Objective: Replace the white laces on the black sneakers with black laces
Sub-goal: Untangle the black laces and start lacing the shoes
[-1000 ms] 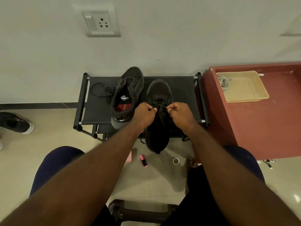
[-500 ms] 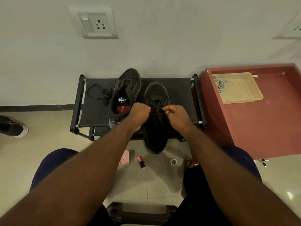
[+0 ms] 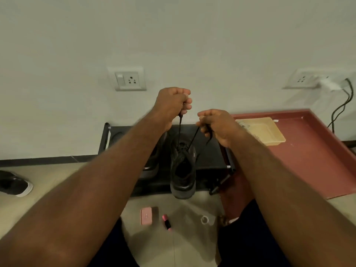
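A black sneaker (image 3: 184,170) stands on the black shoe rack (image 3: 210,151), heel toward me, with a black lace (image 3: 180,130) threaded through it. My left hand (image 3: 172,106) is raised in front of the wall and grips one end of that lace, pulling it up taut. Lower and to the right, my right hand (image 3: 215,125) grips the other lace end (image 3: 193,137), whose tip hangs below the fingers. My left forearm hides most of the second black sneaker (image 3: 152,170). White laces (image 3: 244,125) lie in the beige tray (image 3: 265,132), partly behind my right hand.
A red table (image 3: 312,151) stands right of the rack. On the floor lie a pink case (image 3: 146,215), a pink lipstick (image 3: 166,221), a clear tape roll (image 3: 205,220) and a black-and-white shoe (image 3: 14,185) at far left. Wall sockets (image 3: 128,79) and cables (image 3: 341,105) are behind.
Both hands have lifted from the sneaker's tongue, drawing the black lace ends up tight, the left higher. My head has tilted up, showing more wall.
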Demonstrator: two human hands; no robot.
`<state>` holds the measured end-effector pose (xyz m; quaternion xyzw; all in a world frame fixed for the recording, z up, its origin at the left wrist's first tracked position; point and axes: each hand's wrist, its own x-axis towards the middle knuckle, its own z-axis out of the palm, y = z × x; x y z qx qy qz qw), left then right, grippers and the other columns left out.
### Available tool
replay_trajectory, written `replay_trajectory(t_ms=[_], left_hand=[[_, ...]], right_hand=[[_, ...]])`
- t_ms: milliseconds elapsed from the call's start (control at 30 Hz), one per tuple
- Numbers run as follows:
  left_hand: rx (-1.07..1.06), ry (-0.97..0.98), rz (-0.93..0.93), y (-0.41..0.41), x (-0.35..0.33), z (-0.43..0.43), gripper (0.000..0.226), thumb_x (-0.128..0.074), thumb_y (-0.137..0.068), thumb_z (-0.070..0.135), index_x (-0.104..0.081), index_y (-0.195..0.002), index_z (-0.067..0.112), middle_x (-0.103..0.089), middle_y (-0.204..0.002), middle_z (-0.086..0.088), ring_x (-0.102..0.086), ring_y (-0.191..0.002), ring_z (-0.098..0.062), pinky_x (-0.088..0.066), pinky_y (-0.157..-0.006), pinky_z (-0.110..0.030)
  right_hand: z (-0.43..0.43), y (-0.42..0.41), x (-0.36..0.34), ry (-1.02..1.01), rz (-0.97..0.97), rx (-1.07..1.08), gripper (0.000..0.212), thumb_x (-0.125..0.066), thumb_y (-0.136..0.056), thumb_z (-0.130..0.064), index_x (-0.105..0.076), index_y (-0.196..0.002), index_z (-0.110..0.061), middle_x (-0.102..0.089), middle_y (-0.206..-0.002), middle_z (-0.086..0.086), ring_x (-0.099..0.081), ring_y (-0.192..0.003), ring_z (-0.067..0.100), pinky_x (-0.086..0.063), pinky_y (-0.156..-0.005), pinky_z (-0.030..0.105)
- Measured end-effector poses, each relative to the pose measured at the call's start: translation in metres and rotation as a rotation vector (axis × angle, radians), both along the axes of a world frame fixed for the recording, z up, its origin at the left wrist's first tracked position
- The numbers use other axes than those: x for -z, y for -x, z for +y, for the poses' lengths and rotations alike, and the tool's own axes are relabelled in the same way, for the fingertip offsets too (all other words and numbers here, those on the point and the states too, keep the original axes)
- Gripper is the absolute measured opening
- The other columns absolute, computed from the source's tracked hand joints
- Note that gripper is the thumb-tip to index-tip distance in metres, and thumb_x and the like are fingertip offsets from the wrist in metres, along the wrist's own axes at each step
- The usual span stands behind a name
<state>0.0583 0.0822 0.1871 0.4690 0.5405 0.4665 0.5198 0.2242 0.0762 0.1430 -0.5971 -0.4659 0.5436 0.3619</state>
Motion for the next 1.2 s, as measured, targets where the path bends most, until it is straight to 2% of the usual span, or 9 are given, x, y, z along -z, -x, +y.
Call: replay_trajectory(t_ms=[100,267,400,533,633,767,933,1033,1200], left_hand=[[0.014,-0.101,0.038,0.001,-0.044,-0.016,0.021,-0.047,-0.101,0.01,-0.066,-0.11,0.01,-0.068,-0.09,-0.006,-0.064,-0.07,-0.011,-0.055,-0.067,-0.024],[-0.035,-0.229,0.142,0.007,-0.081,-0.043,0.024,-0.043,-0.104,0.014,-0.064,-0.114,0.013,-0.068,-0.09,-0.003,-0.063,-0.068,-0.01,-0.053,-0.061,-0.021],[-0.074,-0.265,0.227,0.012,-0.095,-0.057,0.02,-0.045,-0.104,0.015,-0.062,-0.113,0.015,-0.069,-0.09,-0.003,-0.062,-0.066,-0.009,-0.052,-0.057,-0.019],[-0.112,-0.334,0.316,0.013,-0.109,-0.065,0.016,-0.047,-0.103,0.019,-0.063,-0.106,0.017,-0.07,-0.083,-0.001,-0.061,-0.055,-0.007,-0.045,-0.048,-0.015],[-0.126,-0.386,0.373,0.016,-0.123,-0.065,0.018,-0.048,-0.102,0.018,-0.065,-0.102,0.014,-0.07,-0.08,-0.001,-0.059,-0.051,-0.006,-0.04,-0.045,-0.012],[-0.103,-0.432,0.43,0.016,-0.142,-0.067,0.017,-0.051,-0.099,0.016,-0.067,-0.095,0.01,-0.07,-0.075,-0.004,-0.062,-0.05,-0.009,-0.045,-0.047,-0.021],[-0.048,-0.527,0.486,0.017,-0.159,-0.073,0.015,-0.055,-0.096,0.013,-0.067,-0.093,0.005,-0.071,-0.075,-0.009,-0.069,-0.058,-0.019,-0.055,-0.052,-0.024],[0.024,-0.528,0.507,0.02,-0.166,-0.071,0.013,-0.054,-0.098,0.009,-0.066,-0.095,0.004,-0.071,-0.079,-0.01,-0.072,-0.066,-0.021,-0.059,-0.061,-0.027],[0.085,-0.469,0.47,0.023,-0.167,-0.071,0.016,-0.048,-0.101,0.005,-0.063,-0.099,0.002,-0.07,-0.085,-0.015,-0.071,-0.07,-0.024,-0.059,-0.062,-0.03]], right_hand=[[-0.015,0.007,-0.03,-0.015,-0.011,0.028,0.017,-0.059,-0.095,-0.001,-0.065,-0.11,-0.006,-0.071,-0.091,0.014,-0.061,-0.057,0.015,-0.052,-0.052,0.027],[-0.022,0.013,-0.071,-0.122,0.062,0.22,0.019,-0.052,-0.097,-0.001,-0.067,-0.103,-0.012,-0.069,-0.097,0.012,-0.049,-0.054,0.013,-0.044,-0.046,0.024],[-0.031,0.018,-0.094,-0.125,0.046,0.136,0.022,-0.049,-0.097,-0.001,-0.061,-0.113,-0.009,-0.069,-0.102,0.014,-0.056,-0.058,0.014,-0.047,-0.048,0.025],[-0.04,0.025,-0.118,-0.115,0.179,0.086,0.029,-0.045,-0.097,0.007,-0.052,-0.122,-0.005,-0.066,-0.107,0.023,-0.067,-0.066,0.02,-0.057,-0.061,0.026],[-0.046,0.024,-0.139,-0.156,0.191,0.075,0.022,-0.048,-0.099,0.003,-0.057,-0.117,-0.004,-0.07,-0.099,0.021,-0.066,-0.061,0.018,-0.056,-0.058,0.025],[-0.056,0.02,-0.16,-0.214,0.229,0.083,0.015,-0.054,-0.099,-0.009,-0.066,-0.107,-0.005,-0.071,-0.083,0.012,-0.061,-0.053,0.012,-0.049,-0.048,0.022],[-0.062,0.017,-0.18,-0.219,0.522,0.032,0.03,-0.038,-0.099,-0.004,-0.064,-0.114,0.0,-0.073,-0.107,0.021,-0.076,-0.086,0.027,-0.06,-0.068,0.032],[-0.062,0.018,-0.184,-0.32,0.382,-0.027,0.026,-0.044,-0.098,0.003,-0.062,-0.117,-0.002,-0.071,-0.11,0.018,-0.075,-0.092,0.027,-0.061,-0.076,0.034],[-0.058,0.028,-0.179,-0.549,-0.009,0.075,0.016,-0.061,-0.1,-0.021,-0.071,-0.096,-0.01,-0.069,-0.078,0.004,-0.061,-0.056,0.011,-0.049,-0.054,0.026]])
